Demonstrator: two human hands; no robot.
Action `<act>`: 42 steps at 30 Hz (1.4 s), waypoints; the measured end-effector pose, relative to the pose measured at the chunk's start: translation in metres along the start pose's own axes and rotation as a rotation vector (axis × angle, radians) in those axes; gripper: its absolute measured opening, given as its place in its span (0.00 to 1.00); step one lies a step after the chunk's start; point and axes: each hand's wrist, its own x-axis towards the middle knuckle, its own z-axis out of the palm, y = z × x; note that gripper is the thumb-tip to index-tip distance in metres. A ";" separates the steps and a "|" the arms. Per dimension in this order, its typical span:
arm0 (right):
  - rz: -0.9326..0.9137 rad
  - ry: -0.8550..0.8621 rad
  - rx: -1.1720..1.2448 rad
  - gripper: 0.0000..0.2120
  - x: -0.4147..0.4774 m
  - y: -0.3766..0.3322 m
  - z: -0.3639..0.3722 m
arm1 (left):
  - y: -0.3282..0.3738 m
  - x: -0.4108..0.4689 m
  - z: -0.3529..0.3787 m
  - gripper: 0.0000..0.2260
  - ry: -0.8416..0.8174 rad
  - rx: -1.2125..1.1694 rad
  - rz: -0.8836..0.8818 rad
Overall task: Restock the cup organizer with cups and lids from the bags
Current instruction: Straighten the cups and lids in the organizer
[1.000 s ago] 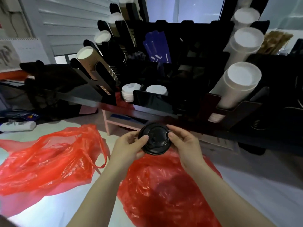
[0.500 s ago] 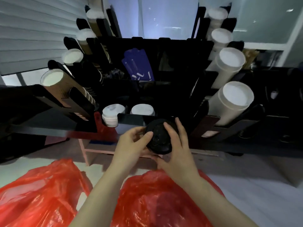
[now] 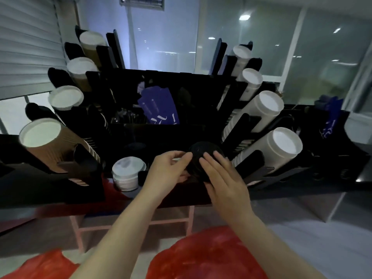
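The person is bringing the black round plastic lid (image 3: pixel 203 158) up to the front edge of the black slotted cup organizer (image 3: pixel 161 81), just right of the stack of white plastic lids (image 3: pixel 127 172) in the front row. The two hands are meeting on this lid. The left hand (image 3: pixel 167 170) is pinching its left rim with curled fingers and thumb, and the right hand (image 3: pixel 223 178) is laying nearly straight fingers across its top. The thumb of the right hand is hidden. One second earlier both hands were pinching the lid by its rim low over the red plastic bag (image 3: pixel 205 252), well short of the organizer. Half a second earlier the lid was reaching the front edge, and the right fingers were starting to flatten over it. The lid is now sitting higher and deeper, between the white lids and the angled stack of white paper cups (image 3: pixel 281 150) at the right side. The transfer therefore appears almost complete, with seating and release not yet done. Whether a compartment lies directly below the lid cannot be told, because the hands are covering it. The bag is dropping to the lower edge of the view as the camera is tilting upward.
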 end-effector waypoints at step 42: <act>0.355 -0.587 0.178 0.32 0.008 0.005 0.009 | -0.039 -0.016 -0.027 0.27 0.021 0.947 0.504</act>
